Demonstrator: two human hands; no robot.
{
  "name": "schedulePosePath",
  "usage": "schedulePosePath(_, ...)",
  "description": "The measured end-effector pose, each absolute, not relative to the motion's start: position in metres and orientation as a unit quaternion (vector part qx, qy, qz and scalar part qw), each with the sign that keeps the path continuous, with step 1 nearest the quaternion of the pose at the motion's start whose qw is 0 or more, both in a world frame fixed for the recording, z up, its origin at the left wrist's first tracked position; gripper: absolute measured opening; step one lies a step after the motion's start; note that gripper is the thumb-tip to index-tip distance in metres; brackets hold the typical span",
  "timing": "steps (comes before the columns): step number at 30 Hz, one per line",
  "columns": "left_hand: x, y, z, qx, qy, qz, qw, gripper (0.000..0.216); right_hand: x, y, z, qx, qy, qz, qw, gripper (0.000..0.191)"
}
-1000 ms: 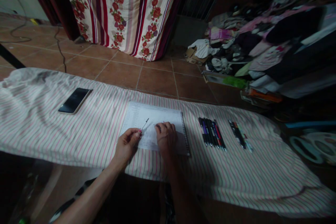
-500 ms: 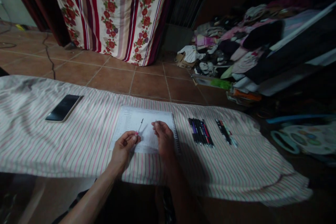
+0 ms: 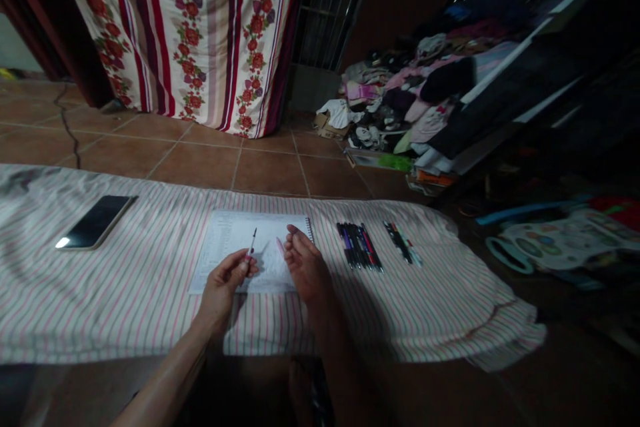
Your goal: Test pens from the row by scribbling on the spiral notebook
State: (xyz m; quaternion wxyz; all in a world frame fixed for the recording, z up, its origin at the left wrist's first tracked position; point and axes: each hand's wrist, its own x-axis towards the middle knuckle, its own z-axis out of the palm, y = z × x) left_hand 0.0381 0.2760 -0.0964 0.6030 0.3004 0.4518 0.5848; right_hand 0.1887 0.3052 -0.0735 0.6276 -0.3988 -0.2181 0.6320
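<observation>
Pinched in my left hand (image 3: 230, 273) is a slim pen refill (image 3: 253, 240), its dark tip pointing up and a pink part at my fingertips. My right hand (image 3: 306, 263) is partly curled, with a slim pink pen barrel (image 3: 280, 247) at its fingertips; exactly how the fingers grip it is hard to make out. Both hands are above an open spiral notebook (image 3: 225, 230) with writing on its page. To the right of the notebook lies a row of dark, purple and red pens (image 3: 359, 247), and beyond it a smaller group of pens (image 3: 400, 242).
A striped cloth (image 3: 160, 280) covers the table. A phone (image 3: 97, 221) lies on its left side. Past the table are a tiled floor (image 3: 200, 160), a floral curtain (image 3: 210, 47) and a heap of clothes (image 3: 400, 93). A patterned plastic item (image 3: 545, 240) stands at right.
My right hand has turned and opened somewhat, and the pink barrel now shows at its fingertips. My left hand still holds the refill. The view has shifted to the right.
</observation>
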Motion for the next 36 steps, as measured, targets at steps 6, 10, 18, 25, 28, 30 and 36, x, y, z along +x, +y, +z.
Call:
schedulePosePath(6, 0.043, 0.272, -0.093, 0.304, 0.444, 0.569, 0.621, 0.034, 0.194, 0.301, -0.075, -0.384, -0.222, 0.634, 0.633, 0.013)
schedulePosePath(10, 0.048, 0.27, -0.094, 0.3, 0.43, 0.572, 0.631, 0.029, 0.196, 0.302, -0.074, -0.383, -0.198, 0.647, 0.63, 0.011)
schedulePosePath(18, 0.055, 0.266, -0.099, 0.29, 0.425, 0.547, 0.66, 0.03, 0.198, 0.302, -0.072, -0.376, -0.168, 0.664, 0.624, 0.011)
schedulePosePath(25, 0.062, 0.264, -0.106, 0.278, 0.451, 0.538, 0.657, 0.037, 0.196, 0.301, -0.074, -0.368, -0.192, 0.677, 0.607, 0.012)
schedulePosePath(28, 0.064, 0.263, -0.106, 0.29, 0.45, 0.536, 0.653, 0.036, 0.194, 0.301, -0.075, -0.375, -0.182, 0.678, 0.606, 0.012)
schedulePosePath(30, 0.065, 0.262, -0.107, 0.292, 0.446, 0.535, 0.655, 0.034, 0.193, 0.301, -0.075, -0.374, -0.186, 0.678, 0.604, 0.014)
schedulePosePath(36, 0.067, 0.265, -0.113, 0.314, 0.446, 0.522, 0.656, 0.032, 0.19, 0.301, -0.073, -0.365, -0.184, 0.688, 0.6, 0.018)
